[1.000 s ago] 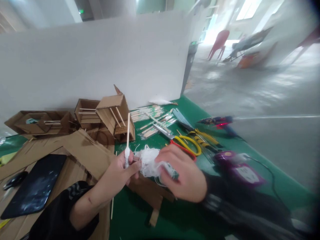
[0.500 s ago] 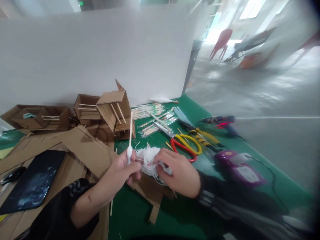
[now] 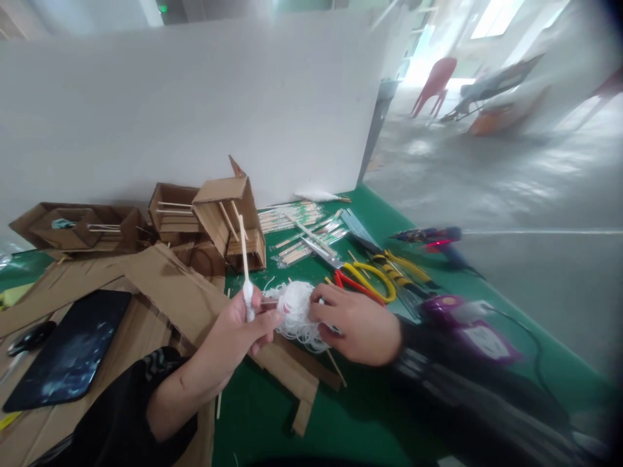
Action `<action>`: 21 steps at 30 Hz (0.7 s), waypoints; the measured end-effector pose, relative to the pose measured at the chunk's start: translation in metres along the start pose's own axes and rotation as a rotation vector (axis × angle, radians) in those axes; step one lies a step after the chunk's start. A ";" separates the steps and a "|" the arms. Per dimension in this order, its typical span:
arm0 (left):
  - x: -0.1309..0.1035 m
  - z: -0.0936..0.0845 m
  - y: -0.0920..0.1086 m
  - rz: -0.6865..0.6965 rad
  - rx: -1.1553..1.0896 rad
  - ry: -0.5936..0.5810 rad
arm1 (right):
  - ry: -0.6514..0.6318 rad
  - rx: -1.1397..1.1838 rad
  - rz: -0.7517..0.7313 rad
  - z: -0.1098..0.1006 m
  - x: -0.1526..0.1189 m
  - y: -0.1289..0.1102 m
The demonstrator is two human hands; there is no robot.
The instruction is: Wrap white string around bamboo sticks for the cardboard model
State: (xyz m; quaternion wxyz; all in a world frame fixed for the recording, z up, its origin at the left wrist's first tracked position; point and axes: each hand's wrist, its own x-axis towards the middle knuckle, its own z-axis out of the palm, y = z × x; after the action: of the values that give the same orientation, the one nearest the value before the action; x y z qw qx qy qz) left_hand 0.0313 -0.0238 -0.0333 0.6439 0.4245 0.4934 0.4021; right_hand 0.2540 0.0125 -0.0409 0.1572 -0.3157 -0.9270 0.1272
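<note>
My left hand grips a wooden chopstick that stands nearly upright, with white string wound round its lower part. Beside it lies a loose, tangled bundle of white string. A strand runs from the left hand to this bundle. Curled fingers of my right hand are at the bundle's right side, pinching string; the fingertips are partly hidden in it. Scissors with red and yellow handles lie just beyond the right hand.
Wrapped chopsticks lie behind the string. Cardboard boxes and cardboard sheets fill the left, with a dark tablet on top. Pliers, a glue gun and a purple corded device sit on the right.
My right hand has shifted slightly right, and more of the string bundle shows between the hands. The chopstick now leans a little to the left in my left hand.
</note>
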 end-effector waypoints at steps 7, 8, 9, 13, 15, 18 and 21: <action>-0.004 0.004 -0.002 0.127 0.251 -0.080 | 0.257 0.397 0.101 -0.004 -0.001 -0.022; -0.006 0.004 -0.002 0.137 0.267 -0.095 | 0.278 0.402 0.108 -0.001 0.000 -0.026; -0.006 0.005 -0.003 0.141 0.277 -0.106 | 0.288 0.405 0.112 0.003 0.002 -0.028; -0.006 0.005 -0.005 0.113 0.273 -0.073 | 0.317 0.458 0.082 0.012 0.004 -0.031; -0.005 0.005 -0.005 0.085 0.238 -0.053 | 0.327 0.469 0.082 0.012 0.003 -0.028; -0.004 0.004 -0.003 0.053 0.192 -0.036 | 0.345 0.478 0.087 0.008 0.002 -0.024; -0.002 0.002 -0.003 0.020 0.183 -0.014 | 0.363 0.544 0.075 0.006 0.001 -0.024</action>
State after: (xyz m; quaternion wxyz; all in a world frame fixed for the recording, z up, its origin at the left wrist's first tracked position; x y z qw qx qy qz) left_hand 0.0332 -0.0273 -0.0351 0.6020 0.4893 0.5191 0.3588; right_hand 0.2380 -0.0054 -0.0379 0.3935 -0.3135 -0.8037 0.3176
